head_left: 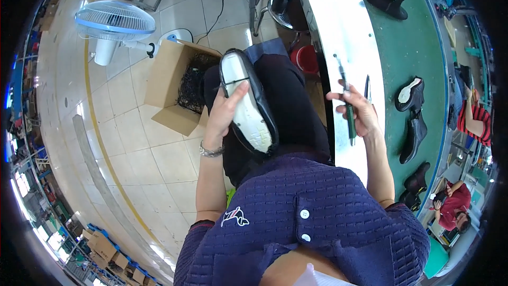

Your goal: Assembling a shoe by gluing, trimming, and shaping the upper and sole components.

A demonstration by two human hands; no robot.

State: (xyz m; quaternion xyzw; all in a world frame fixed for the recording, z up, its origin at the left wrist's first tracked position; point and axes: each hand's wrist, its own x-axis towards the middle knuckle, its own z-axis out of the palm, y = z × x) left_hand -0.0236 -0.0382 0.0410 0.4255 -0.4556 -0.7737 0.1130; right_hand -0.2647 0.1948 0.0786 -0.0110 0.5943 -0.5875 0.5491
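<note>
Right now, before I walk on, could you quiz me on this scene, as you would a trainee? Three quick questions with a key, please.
1. Which grip is on the shoe with its pale underside showing?
2. True or false: in the picture, the fan is left of the cardboard box.
3. The right grip holds: (a) a mug, (b) a slim tool with a green body, (c) a spool.

Key: 1. The left grip. 2. True. 3. b.

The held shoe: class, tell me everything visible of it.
The black, leathery shoe shows its whitish underside, marked with dark spots, a dark line near the far end and yellowish patches near the other. Black material rims it. It slants underside up over dark cloth trousers, gripped by the left hand.
</note>
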